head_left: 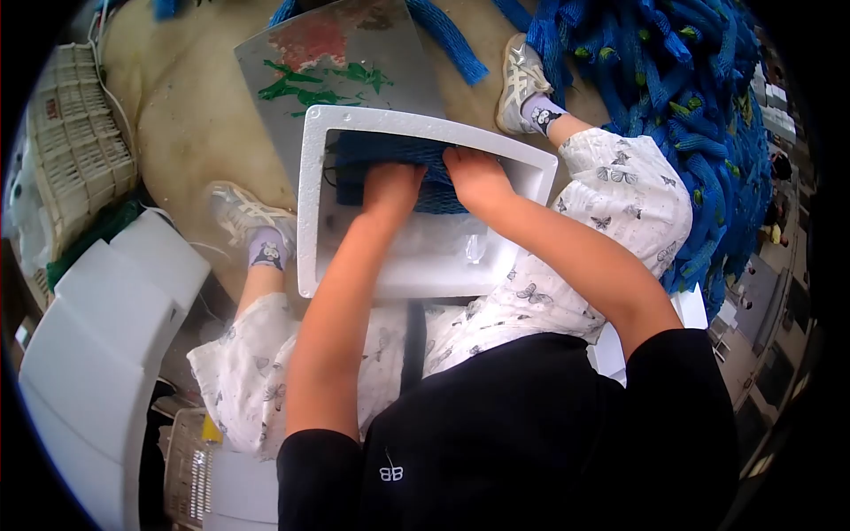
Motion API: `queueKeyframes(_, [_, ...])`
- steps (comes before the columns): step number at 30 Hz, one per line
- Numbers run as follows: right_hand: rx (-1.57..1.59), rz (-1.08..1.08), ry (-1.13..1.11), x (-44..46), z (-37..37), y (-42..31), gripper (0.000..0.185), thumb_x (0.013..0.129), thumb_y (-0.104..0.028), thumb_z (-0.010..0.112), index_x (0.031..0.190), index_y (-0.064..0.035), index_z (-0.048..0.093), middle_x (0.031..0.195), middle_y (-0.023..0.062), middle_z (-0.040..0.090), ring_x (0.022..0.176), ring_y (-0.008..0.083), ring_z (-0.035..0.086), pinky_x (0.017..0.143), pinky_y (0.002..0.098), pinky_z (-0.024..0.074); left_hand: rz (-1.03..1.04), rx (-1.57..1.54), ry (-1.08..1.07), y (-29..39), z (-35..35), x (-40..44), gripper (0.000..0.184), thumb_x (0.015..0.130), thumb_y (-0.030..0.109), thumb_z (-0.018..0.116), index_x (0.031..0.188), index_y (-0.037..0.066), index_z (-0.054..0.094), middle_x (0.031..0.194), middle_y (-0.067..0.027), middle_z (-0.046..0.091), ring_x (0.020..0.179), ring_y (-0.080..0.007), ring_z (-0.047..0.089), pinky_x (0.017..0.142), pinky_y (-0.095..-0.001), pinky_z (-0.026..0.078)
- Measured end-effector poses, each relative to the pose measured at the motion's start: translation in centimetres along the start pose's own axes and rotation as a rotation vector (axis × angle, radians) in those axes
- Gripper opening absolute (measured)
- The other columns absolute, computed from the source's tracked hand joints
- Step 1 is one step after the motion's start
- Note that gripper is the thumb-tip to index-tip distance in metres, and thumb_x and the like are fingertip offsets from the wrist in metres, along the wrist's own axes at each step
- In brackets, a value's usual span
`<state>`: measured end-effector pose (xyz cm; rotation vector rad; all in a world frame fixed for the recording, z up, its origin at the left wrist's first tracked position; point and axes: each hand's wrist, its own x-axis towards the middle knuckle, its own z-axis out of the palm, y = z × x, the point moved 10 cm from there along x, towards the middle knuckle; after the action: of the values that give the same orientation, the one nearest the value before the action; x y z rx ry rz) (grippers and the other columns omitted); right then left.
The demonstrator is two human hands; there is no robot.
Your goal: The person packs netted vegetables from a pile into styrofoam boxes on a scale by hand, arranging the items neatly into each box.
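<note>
A white foam box (390,288) stands between the legs, with blue net-wrapped bundles (438,202) lying along its far side. Both of my hands reach into it. My left hand (394,186) is closed on the bundles, its fingertips mostly hidden. To its right, my right hand (476,175) grips the same blue netting near the far wall, its fingers curled and partly out of sight. Clear plastic (474,250) lines the near part of the box floor.
A large pile of blue netted green vegetables (691,133) rises at the right. Beyond the box lies a grey board (292,97) with red and green marks. White foam boxes (115,310) and a cream plastic crate (80,142) stand at the left. Another crate (188,469) sits lower left.
</note>
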<state>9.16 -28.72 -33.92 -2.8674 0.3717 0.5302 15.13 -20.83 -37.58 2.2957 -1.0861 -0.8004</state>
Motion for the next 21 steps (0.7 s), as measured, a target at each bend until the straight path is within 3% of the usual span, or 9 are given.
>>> queueKeyframes(4, [-0.011, -0.029, 0.049, 0.1, -0.1, -0.1, 0.013, 0.084, -0.016, 0.058, 0.091, -0.0051, 0.056, 0.092, 0.0143, 0.06, 0.091, 0.0327, 0.059, 0.079, 0.0431, 0.0494, 0.069, 0.013, -0.06, 0.8, -0.3, -0.5, 0.031, 0.088, 0.035, 0.062, 0.079, 0.006, 0.071, 0.075, -0.015, 0.067, 0.069, -0.0343, 0.064, 0.065, -0.0432, 0.051])
queueKeyframes(7, [-0.01, -0.121, 0.055, -0.7, -1.7, -1.3, 0.015, 0.077, -0.014, 0.059, 0.09, -0.0068, 0.061, 0.088, 0.0102, 0.062, 0.087, 0.0278, 0.062, 0.077, 0.0376, 0.0506, 0.019, 0.105, -0.019, 0.4, -0.9, 0.4, 0.032, 0.086, 0.039, 0.063, 0.076, 0.01, 0.073, 0.07, -0.0125, 0.067, 0.066, -0.0318, 0.065, 0.062, -0.0422, 0.051])
queueKeyframes(9, [-0.031, -0.053, -0.063, -1.5, -0.4, -0.4, 0.012, 0.083, -0.017, 0.059, 0.091, -0.0075, 0.06, 0.089, 0.0081, 0.061, 0.088, 0.0264, 0.061, 0.075, 0.0375, 0.0508, -0.077, 0.176, 0.017, -0.3, -1.3, 0.6, 0.033, 0.084, 0.042, 0.064, 0.074, 0.012, 0.074, 0.069, -0.0119, 0.067, 0.065, -0.03, 0.066, 0.06, -0.0415, 0.051])
queueKeyframes(11, [-0.044, -0.019, 0.03, -1.1, -0.5, -0.1, 0.011, 0.082, -0.014, 0.057, 0.091, -0.0078, 0.06, 0.089, 0.0082, 0.06, 0.089, 0.0257, 0.061, 0.077, 0.0372, 0.0508, -0.134, 0.293, -0.063, -0.8, 0.0, 1.1, 0.031, 0.083, 0.043, 0.064, 0.075, 0.015, 0.075, 0.068, -0.0111, 0.068, 0.063, -0.0298, 0.066, 0.059, -0.0413, 0.052])
queueKeyframes(16, [-0.06, -0.061, 0.082, -0.2, 0.4, 0.7, 0.016, 0.08, -0.011, 0.055, 0.095, -0.0073, 0.061, 0.094, 0.0103, 0.061, 0.095, 0.0277, 0.06, 0.084, 0.0379, 0.0499, 0.045, 0.206, -0.087, 0.4, -1.4, 1.0, 0.027, 0.083, 0.04, 0.065, 0.077, 0.016, 0.075, 0.068, -0.0101, 0.067, 0.065, -0.0302, 0.066, 0.06, -0.0407, 0.052])
queueKeyframes(21, [-0.078, -0.078, 0.028, 0.4, 1.5, 0.2, 0.019, 0.081, -0.01, 0.054, 0.098, -0.0057, 0.061, 0.1, 0.0129, 0.062, 0.1, 0.0293, 0.06, 0.087, 0.039, 0.0491, 0.048, 0.134, -0.115, -0.1, -0.9, 0.9, 0.024, 0.083, 0.038, 0.065, 0.077, 0.018, 0.075, 0.073, -0.0103, 0.069, 0.07, -0.0305, 0.067, 0.064, -0.0414, 0.052])
